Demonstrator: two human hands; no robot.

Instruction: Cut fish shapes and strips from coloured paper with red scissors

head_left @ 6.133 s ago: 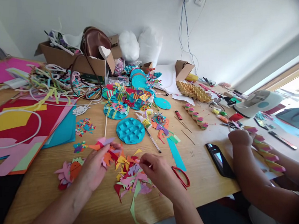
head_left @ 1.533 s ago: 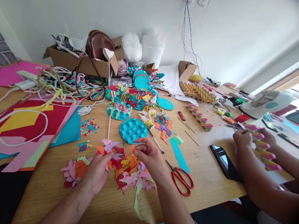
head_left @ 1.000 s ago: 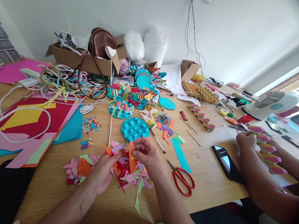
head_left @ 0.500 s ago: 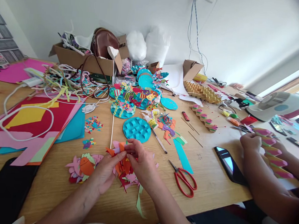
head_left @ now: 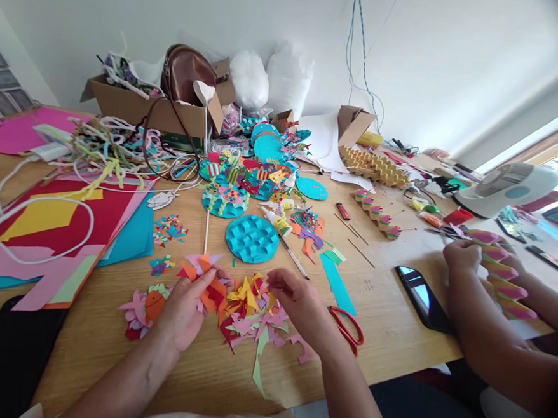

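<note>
Orange and pink paper scraps (head_left: 213, 293) are held in my left hand (head_left: 186, 307), its thumb pressing on them. My right hand (head_left: 299, 299) hovers over the right side of a pile of yellow, red, pink and green scraps (head_left: 261, 322), fingers curled but apart, nothing visible in them. Left of my left hand lie cut paper fish shapes (head_left: 135, 310), partly covered by it. Beyond my hands rests a round blue scalloped paper piece (head_left: 252, 239). Red-handled scissors (head_left: 347, 328) sit to the right, partly hidden by my right hand.
A phone (head_left: 423, 299) lies at right, near another person's arms (head_left: 486, 319) and a scalloped strip they hold (head_left: 503, 275). Coloured sheets (head_left: 63, 219) and a black object (head_left: 5, 355) are at left. Glue bottles (head_left: 278, 222), a pen (head_left: 294, 258) and a box (head_left: 137, 113) stand or lie farther back.
My hands have separated: the right moved right, away from the left, and opened. The left moved slightly left with orange and pink scraps, uncovering the yellow scraps in the pile.
</note>
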